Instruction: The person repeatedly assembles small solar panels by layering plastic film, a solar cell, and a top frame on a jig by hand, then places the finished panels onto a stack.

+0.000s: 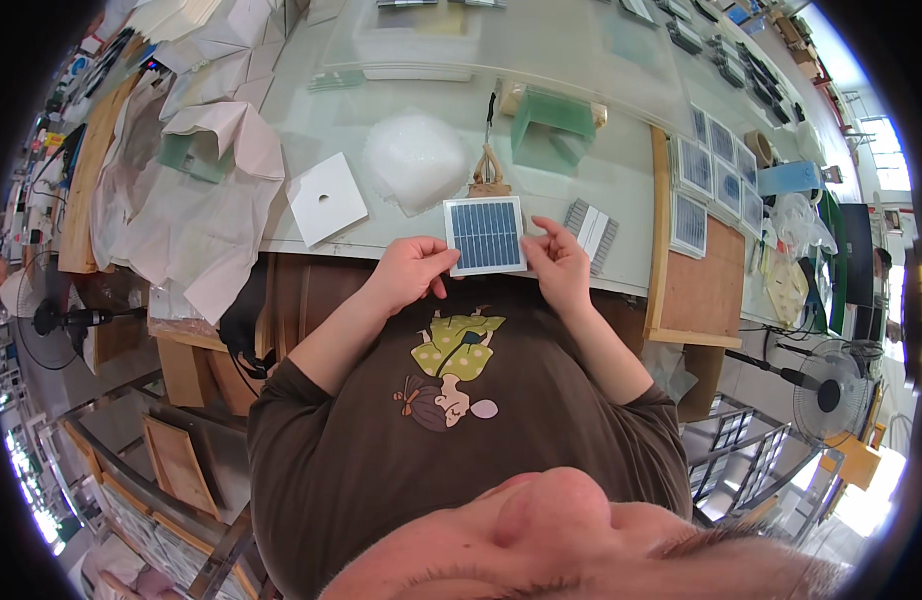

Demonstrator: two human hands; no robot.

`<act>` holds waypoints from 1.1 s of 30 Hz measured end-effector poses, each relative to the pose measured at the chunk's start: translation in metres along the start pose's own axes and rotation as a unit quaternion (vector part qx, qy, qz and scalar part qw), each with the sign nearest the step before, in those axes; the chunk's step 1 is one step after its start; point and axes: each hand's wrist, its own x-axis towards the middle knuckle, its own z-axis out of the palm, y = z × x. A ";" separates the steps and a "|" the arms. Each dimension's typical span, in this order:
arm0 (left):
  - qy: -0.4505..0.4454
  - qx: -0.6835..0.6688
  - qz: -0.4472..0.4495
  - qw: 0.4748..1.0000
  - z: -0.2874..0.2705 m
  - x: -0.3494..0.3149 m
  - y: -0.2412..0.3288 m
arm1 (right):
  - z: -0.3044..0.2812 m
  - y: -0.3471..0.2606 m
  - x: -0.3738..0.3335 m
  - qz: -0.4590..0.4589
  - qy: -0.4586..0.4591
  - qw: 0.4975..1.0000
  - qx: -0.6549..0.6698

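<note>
A small solar panel [484, 236] with dark blue cells and a white border is held up at the table's near edge. My left hand [415, 272] pinches its left side between thumb and fingers. At its right side my right hand [559, 262] has the thumb against the edge, with the fingers curled. Just beyond the panel lies a wooden-ended tool [490, 172] with a dark handle. To the right of my right hand rests a stack of grey strips [590, 233]. A white square board with a small hole [327, 199] lies left of my left hand.
A white foam-like mound [415, 158] and a greenish glass block [553, 130] stand farther back. On the right, a wooden tray [715, 285] carries several finished-looking panels [693, 165]. White paper-lined box [231, 150] sits left. Fans [829, 395] stand on both sides.
</note>
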 end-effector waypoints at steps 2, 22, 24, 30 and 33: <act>0.002 0.035 -0.008 0.999 -0.001 -0.001 0.003 | -0.004 0.000 0.012 -0.027 0.023 0.999 0.008; -0.001 0.093 0.003 0.996 -0.004 0.001 -0.001 | -0.015 -0.047 0.059 0.129 -0.089 0.982 -0.103; -0.004 0.082 0.005 0.997 -0.004 0.001 0.000 | -0.013 -0.048 0.060 0.133 -0.087 0.981 -0.108; -0.012 0.074 0.007 0.997 -0.005 0.000 0.001 | -0.007 -0.042 0.064 0.136 -0.060 0.982 -0.121; -0.015 0.076 0.010 0.997 -0.006 0.001 -0.001 | -0.003 -0.043 0.063 0.108 -0.045 0.982 -0.147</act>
